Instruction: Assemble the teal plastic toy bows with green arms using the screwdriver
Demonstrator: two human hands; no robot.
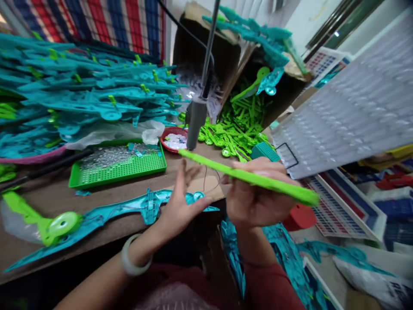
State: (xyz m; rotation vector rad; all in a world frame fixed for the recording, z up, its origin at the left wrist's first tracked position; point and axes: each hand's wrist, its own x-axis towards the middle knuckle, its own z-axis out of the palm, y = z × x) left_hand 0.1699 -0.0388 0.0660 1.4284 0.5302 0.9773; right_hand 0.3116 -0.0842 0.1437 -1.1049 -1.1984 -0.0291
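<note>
Frame (pixel 124 209) before tray (pixel 129 170) on table (pixel 109 196)

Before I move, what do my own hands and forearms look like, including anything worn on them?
The left hand is ungloved, with a smooth, pale, rounded bangle at the wrist. The right hand is ungloved too, below a dark red sleeve. No left sleeve shows.

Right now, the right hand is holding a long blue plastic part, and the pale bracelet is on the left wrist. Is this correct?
Not fully: the head view shows that the long plastic part in the right hand is lime green, not blue. The pale bracelet is indeed on the left wrist.
</note>
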